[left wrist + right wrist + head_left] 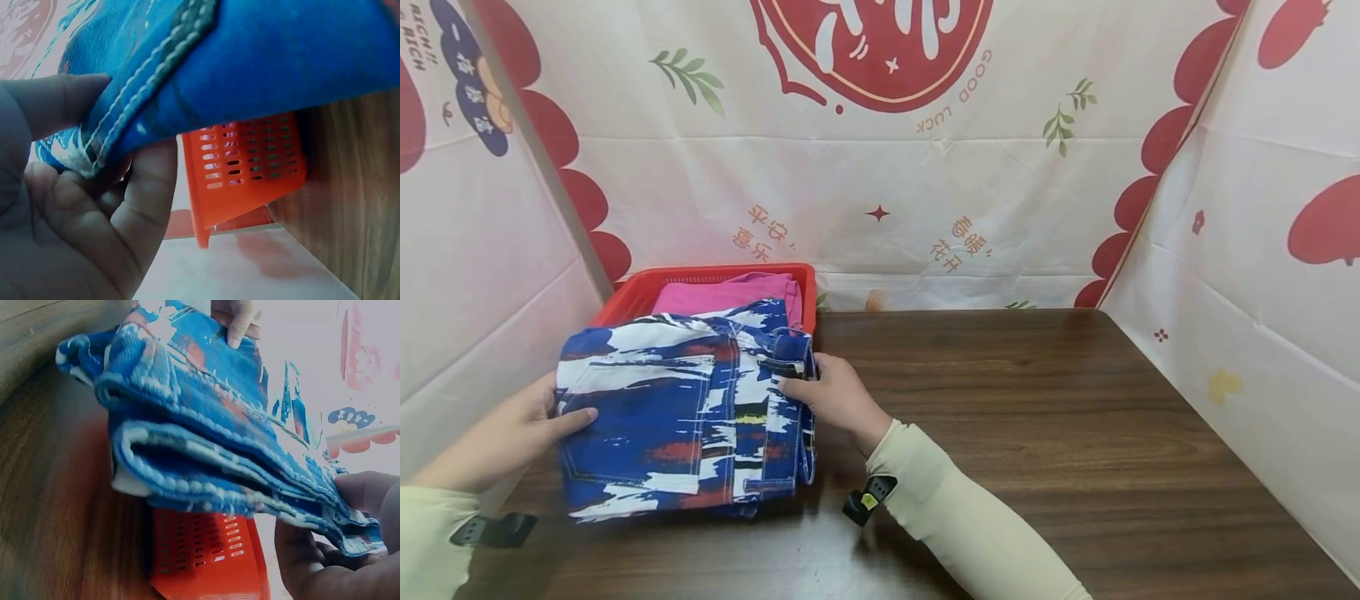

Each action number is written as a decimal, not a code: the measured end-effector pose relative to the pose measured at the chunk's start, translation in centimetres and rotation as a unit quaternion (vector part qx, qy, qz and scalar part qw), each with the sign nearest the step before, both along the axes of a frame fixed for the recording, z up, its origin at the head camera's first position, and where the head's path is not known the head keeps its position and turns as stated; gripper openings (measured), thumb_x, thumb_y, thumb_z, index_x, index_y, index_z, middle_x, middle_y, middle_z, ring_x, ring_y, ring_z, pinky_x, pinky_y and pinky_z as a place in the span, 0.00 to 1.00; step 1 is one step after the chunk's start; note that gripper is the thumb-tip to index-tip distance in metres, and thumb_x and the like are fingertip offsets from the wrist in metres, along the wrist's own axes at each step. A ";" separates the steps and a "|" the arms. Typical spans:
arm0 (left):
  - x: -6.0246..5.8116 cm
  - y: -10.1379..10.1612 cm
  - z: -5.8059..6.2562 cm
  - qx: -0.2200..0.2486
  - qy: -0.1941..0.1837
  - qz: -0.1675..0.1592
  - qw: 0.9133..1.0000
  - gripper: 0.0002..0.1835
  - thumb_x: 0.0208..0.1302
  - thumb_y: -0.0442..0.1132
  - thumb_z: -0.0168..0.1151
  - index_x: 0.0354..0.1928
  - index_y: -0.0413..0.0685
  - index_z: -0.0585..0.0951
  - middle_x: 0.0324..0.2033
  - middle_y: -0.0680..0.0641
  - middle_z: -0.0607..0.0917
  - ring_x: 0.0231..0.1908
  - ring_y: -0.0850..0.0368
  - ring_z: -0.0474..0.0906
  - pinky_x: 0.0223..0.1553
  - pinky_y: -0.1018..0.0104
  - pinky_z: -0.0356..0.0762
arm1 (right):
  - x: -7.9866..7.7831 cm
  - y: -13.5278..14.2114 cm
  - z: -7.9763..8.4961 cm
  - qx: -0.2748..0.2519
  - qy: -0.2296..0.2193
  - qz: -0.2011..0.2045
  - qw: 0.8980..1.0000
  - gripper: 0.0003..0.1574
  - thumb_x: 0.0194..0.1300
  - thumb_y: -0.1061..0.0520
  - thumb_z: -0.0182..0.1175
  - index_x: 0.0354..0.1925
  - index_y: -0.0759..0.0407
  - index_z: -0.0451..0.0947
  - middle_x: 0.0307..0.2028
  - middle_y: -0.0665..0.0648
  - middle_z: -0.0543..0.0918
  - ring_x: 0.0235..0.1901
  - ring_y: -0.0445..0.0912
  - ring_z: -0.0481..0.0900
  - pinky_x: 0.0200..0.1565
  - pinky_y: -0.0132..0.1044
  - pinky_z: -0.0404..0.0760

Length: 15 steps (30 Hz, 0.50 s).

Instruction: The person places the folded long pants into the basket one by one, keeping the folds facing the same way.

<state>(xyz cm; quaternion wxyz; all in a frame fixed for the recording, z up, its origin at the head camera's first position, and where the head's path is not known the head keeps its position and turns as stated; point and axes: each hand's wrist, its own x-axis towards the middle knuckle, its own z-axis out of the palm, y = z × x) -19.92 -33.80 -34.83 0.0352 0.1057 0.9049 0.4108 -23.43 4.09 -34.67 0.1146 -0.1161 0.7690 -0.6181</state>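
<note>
Folded jeans [647, 425] in blue, white and dark red, with a stitched pocket facing up, are held above the table's left side. My left hand [523, 429] grips their left edge, the thumb on top and the fingers beneath. At the opposite edge my right hand [842, 400] pinches the folded layers, its thumb lying over the cloth. The right wrist view shows the stacked folds of the jeans [187, 425] from the side. Just behind them stands a red basket [808, 292], partly hidden by the cloth, with a folded pink garment [715, 296] in it.
The brown wooden table [1000, 417] extends to the right. A printed cloth backdrop [850, 175] rises behind it, with matching cloth walls at left and right. In the left wrist view, the basket's slotted side [244, 162] shows below the jeans.
</note>
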 end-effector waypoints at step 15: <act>-0.2 1.3 -0.4 0.059 0.012 0.018 0.998 0.35 0.75 0.39 0.55 0.71 0.27 0.50 0.56 0.21 0.73 0.38 0.51 0.86 0.36 0.55 0.86 | -0.6 0.2 -0.6 -0.025 -0.056 -0.049 0.997 0.21 0.65 0.56 0.67 0.54 0.64 0.80 0.39 0.56 0.87 0.37 0.48 0.86 0.45 0.46 0.84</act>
